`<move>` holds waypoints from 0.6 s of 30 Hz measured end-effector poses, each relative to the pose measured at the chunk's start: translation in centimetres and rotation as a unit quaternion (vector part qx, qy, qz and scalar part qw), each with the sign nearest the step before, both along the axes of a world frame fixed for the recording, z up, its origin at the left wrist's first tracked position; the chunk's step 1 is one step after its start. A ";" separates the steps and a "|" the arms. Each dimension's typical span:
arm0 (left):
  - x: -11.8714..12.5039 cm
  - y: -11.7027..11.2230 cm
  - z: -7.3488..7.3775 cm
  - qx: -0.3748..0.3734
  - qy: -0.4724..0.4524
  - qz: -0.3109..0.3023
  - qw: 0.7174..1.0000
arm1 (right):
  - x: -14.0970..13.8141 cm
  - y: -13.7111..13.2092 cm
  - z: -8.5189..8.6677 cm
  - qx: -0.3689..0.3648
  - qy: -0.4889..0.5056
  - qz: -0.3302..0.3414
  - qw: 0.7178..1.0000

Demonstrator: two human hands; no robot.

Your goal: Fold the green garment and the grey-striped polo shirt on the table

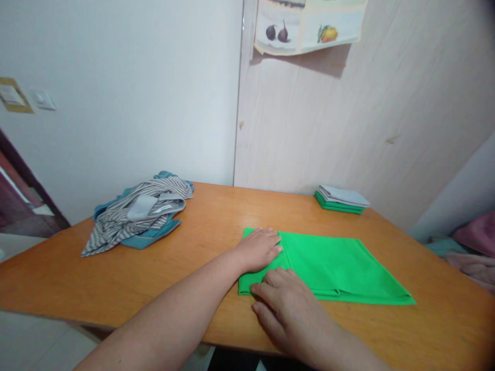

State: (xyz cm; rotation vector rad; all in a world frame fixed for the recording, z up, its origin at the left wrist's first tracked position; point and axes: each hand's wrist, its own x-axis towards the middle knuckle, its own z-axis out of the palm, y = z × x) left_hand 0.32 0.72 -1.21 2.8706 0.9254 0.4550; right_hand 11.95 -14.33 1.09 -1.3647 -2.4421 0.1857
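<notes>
Green cloth [325, 264] is laid folded on the near right of the bench [212, 221] beneath a flat, open left hand [258, 251], its near edge touched by a half-curled right hand [286, 305] whose grip cannot be told.

The green cloth [325, 263] looks matt and smooth, the tabletop [216, 216] slightly glossy wood, the poster [309, 26] paper.

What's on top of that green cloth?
The left hand lies on the green cloth, near its left end; the right hand covers part of its near edge. Fabric beneath both hands is hidden.
</notes>
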 end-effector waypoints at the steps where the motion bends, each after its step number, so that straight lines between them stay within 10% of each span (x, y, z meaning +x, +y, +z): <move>1: 0.0 0.0 0.0 0.000 -0.002 0.000 1.000 | 0.1 -0.1 -0.1 -0.003 0.010 -0.001 1.000; 18: 0.5 -1.8 0.8 -0.032 0.029 0.000 0.999 | 9.3 -0.1 -1.4 0.064 0.153 -0.165 0.972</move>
